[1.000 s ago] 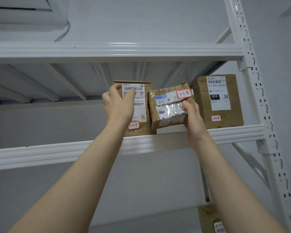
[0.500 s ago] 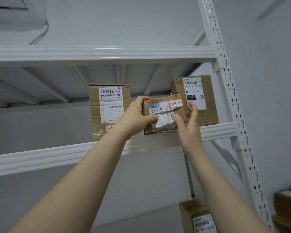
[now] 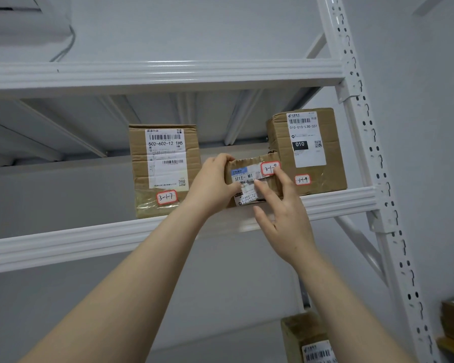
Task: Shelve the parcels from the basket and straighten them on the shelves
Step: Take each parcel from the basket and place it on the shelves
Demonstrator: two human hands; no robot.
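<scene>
Both hands reach up: my left hand (image 3: 212,185) curls round the left end of a small parcel (image 3: 248,163), my right hand (image 3: 282,221) rests straight fingers (image 3: 265,193) on its front. It sits at the front edge of the shelf (image 3: 89,238), just beside the right box (image 3: 333,153). Straightening, I judge; next, a square push back. Room lies open toward the tall box (image 3: 139,169).

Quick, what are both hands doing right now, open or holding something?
Left hand: grips the left end of the small parcel.
Right hand: open, straight fingers pressing on that parcel's front.
</scene>
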